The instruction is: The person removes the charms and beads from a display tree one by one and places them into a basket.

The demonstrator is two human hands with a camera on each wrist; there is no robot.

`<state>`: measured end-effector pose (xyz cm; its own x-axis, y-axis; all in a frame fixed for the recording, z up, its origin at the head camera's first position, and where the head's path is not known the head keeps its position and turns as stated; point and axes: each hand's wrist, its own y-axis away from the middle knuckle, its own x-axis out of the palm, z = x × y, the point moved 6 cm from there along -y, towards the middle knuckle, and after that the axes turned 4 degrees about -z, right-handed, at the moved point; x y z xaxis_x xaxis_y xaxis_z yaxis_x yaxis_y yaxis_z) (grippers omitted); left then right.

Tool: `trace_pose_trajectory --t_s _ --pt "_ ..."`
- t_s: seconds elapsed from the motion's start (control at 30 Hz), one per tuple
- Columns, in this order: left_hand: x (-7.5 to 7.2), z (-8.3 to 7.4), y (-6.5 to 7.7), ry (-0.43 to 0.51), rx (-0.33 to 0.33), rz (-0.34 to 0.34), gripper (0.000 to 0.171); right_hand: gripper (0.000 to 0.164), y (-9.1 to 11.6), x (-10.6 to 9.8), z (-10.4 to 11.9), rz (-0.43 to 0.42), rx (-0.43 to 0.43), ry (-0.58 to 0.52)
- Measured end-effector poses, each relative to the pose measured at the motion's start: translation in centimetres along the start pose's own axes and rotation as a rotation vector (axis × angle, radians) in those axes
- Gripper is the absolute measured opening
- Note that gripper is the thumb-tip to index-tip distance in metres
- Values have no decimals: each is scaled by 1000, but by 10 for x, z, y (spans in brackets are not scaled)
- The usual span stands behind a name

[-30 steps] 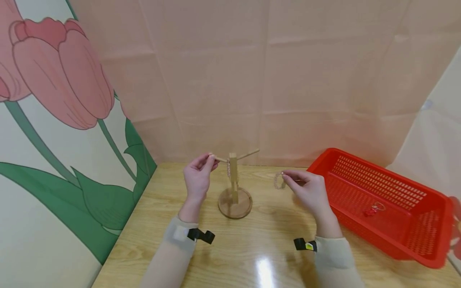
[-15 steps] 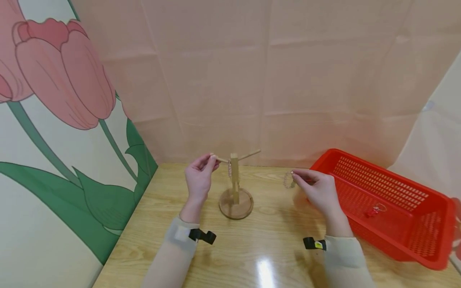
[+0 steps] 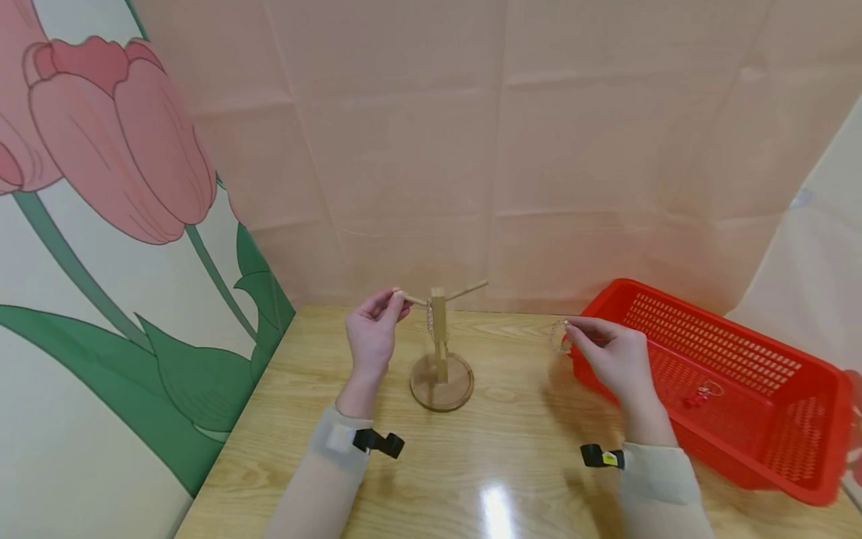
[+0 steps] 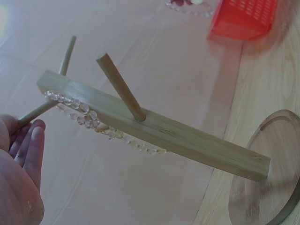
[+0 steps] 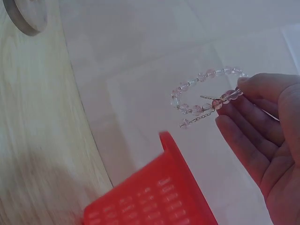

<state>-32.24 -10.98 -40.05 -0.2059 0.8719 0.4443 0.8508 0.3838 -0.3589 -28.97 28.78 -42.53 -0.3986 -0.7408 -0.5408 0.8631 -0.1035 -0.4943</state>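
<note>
2 things are gripped: the left hand (image 3: 370, 333) pinches the end of a peg (image 4: 38, 112) on the wooden stand (image 3: 440, 326), where beaded strands (image 4: 80, 108) hang near the top, and the right hand (image 3: 611, 353) pinches a clear-and-pink bead bracelet (image 5: 202, 76), holding it in the air near the red basket (image 3: 737, 460). A small red charm (image 3: 696, 399) lies inside the basket.

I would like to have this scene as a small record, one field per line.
left hand: pinches a peg of the stand
right hand: pinches a beaded bracelet, in the air
stand: wooden, upright on the table, round base
beaded strands: hang beside the post
basket: red, on the table, right side
inside basket: small red item with a ring
</note>
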Motion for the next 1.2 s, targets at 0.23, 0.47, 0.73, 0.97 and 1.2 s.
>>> trace_pose_trajectory --t_s 0.23,0.47,0.73,0.97,1.2 --pt "0 -1 0 -4 7 -3 12 39 -1 -20 -17 -38 130 19" --pt "-1 0 0 5 1 -2 17 48 -2 -34 -34 -29 217 43" --pt "0 -1 0 -4 -4 0 19 54 0 -41 -48 12 296 44" --pt "-1 -1 0 11 8 8 8 56 3 -45 -56 48 340 39" --pt "-1 -1 0 -9 6 8 10 60 5 -52 -66 68 361 61"
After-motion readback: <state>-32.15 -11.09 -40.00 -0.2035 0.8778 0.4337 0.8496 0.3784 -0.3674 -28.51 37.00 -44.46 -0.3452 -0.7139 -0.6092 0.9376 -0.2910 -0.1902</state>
